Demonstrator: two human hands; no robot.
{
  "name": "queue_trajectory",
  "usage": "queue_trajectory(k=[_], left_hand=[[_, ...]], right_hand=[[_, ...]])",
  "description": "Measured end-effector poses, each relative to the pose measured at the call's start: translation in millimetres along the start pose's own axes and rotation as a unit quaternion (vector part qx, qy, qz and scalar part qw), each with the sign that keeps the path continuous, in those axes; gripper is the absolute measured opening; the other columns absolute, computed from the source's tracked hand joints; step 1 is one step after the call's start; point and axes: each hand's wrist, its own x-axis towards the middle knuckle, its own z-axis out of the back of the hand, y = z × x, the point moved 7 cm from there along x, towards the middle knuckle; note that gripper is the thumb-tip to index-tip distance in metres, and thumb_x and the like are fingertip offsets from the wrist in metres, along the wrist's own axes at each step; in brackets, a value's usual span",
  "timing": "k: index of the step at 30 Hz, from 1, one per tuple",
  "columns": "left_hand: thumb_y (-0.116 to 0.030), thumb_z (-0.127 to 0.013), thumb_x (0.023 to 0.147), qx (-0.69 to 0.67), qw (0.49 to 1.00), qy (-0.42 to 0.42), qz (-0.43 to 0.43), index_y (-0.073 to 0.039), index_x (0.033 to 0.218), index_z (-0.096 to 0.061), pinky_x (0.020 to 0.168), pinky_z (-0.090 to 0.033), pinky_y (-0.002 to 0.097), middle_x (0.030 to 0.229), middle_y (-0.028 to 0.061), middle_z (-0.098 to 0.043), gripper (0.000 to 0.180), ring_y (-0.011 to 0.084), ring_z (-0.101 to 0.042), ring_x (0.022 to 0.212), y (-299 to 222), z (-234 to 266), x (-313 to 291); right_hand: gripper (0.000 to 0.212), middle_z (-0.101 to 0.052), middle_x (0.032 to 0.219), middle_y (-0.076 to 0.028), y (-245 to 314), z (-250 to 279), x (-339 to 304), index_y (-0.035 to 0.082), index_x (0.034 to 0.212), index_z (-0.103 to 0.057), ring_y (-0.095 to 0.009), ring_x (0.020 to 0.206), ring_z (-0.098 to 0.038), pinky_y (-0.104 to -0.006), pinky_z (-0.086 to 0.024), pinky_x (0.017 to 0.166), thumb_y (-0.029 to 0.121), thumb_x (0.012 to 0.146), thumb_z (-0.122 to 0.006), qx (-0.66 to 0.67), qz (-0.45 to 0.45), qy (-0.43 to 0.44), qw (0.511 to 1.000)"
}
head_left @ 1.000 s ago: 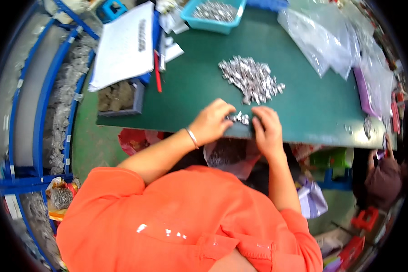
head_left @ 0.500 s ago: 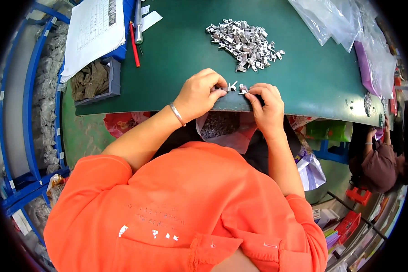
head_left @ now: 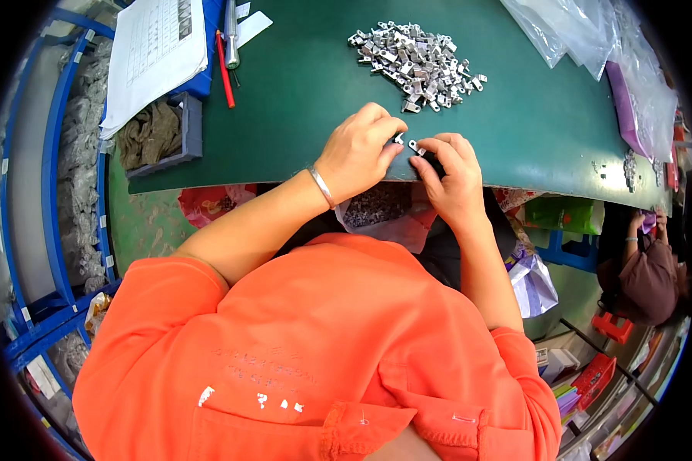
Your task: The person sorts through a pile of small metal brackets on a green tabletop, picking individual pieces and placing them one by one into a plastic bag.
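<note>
Near the table's front edge my left hand (head_left: 359, 147) pinches a small metal bracket (head_left: 398, 139) between thumb and fingertips; only its end shows. Just to the right, my right hand (head_left: 455, 175) is closed on another small metal bracket (head_left: 416, 147) with a round hole in its tab. The two pieces are a short gap apart. Beyond both hands a heap of similar silver brackets (head_left: 419, 65) lies on the green table (head_left: 284, 115). Below the table edge, between my forearms, an open bag (head_left: 377, 206) holds many small dark pieces, partly hidden.
At left are a grey bin (head_left: 192, 131) with brown cloth, paper sheets (head_left: 155, 54), a red pen (head_left: 225, 71) and a metal-shafted tool (head_left: 232, 34). Clear plastic bags (head_left: 553, 27) lie at the far right. A blue rack (head_left: 52, 177) stands left; another person (head_left: 647, 273) sits right.
My left hand has shifted right and slightly away from me, its fingertips now over the spot where a loose bracket showed. My right hand keeps its bracket, now turned with the holed tab up.
</note>
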Motion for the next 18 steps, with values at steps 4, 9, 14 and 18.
queue_trajectory(k=[4, 9, 14, 18], left_hand=[[0.002, -0.068, 0.082, -0.143, 0.983, 0.049, 0.103, -0.002, 0.095, -0.068, 0.069, -0.054, 0.0314, 0.093, 0.01, -0.064, 0.013, 0.0233, -0.066, 0.078, 13, -2, 0], [0.005, -0.067, 0.079, -0.093, 0.996, -0.002, 0.006, -0.001, 0.089, -0.069, 0.069, -0.054, 0.031, 0.094, 0.0102, -0.066, 0.012, 0.0254, -0.066, 0.079, -1, 1, -5], [0.008, -0.067, 0.077, -0.027, 0.993, 0.009, -0.113, -0.001, 0.086, -0.068, 0.074, -0.054, 0.0316, 0.094, 0.0095, -0.066, 0.013, 0.0261, -0.065, 0.084, -14, 4, -13], [0.008, -0.066, 0.077, -0.059, 0.996, -0.004, -0.071, -0.001, 0.089, -0.066, 0.076, -0.053, 0.0325, 0.095, 0.0095, -0.065, 0.016, 0.0265, -0.064, 0.085, -8, 10, -16]], right_hand=[[0.02, -0.063, 0.091, -0.011, -12, 6, -9, 0.002, 0.093, -0.068, -0.03, 0.082, -0.062, -0.0375, -0.052, 0.072, -0.004, 0.076, -0.074, 0.141, -0.106, -0.035, 0.984], [0.02, -0.062, 0.091, -0.011, -4, 12, -15, 0.001, 0.092, -0.068, -0.029, 0.081, -0.061, -0.0362, -0.052, 0.07, -0.008, 0.075, -0.072, -0.002, -0.005, -0.106, 0.994], [0.021, -0.062, 0.092, -0.011, 15, 7, -16, 0.001, 0.092, -0.068, -0.029, 0.083, -0.061, -0.0367, -0.051, 0.072, -0.009, 0.074, -0.071, 0.056, 0.08, -0.002, 0.995], [0.02, -0.065, 0.095, -0.011, -13, 21, -23, 0.0, 0.097, -0.068, -0.029, 0.086, -0.062, -0.0358, -0.051, 0.075, -0.008, 0.078, -0.069, 0.072, -0.061, -0.088, 0.992]])
